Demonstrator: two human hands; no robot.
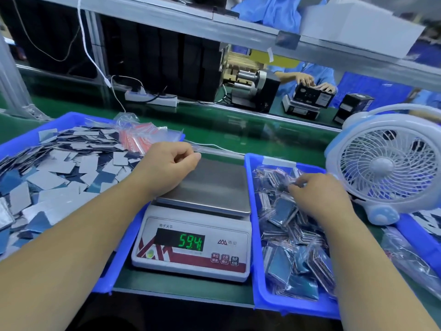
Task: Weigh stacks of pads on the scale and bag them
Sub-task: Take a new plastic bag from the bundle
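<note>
Head view, taking the white digital scale (193, 235) with its bare steel pan as the landmark. The left hand (167, 163) hovers over the pan's far left corner, its grip curled with thumb and forefinger pinched together; whether it holds a thin clear bag I cannot tell. Right of the scale, the right hand (317, 197) reaches into the blue plastic bin of bagged pad stacks (260, 278), its grip curled on one clear packet (296, 181) among them. Left of the scale, loose grey and blue pads (59, 175) fill the wide blue tray (21, 142), with red-striped clear bags (138, 136) at its far edge.

The step in hand looks like dropping off a finished packet. Next calls for gathering a fresh stack from the tray onto the pan.
</note>
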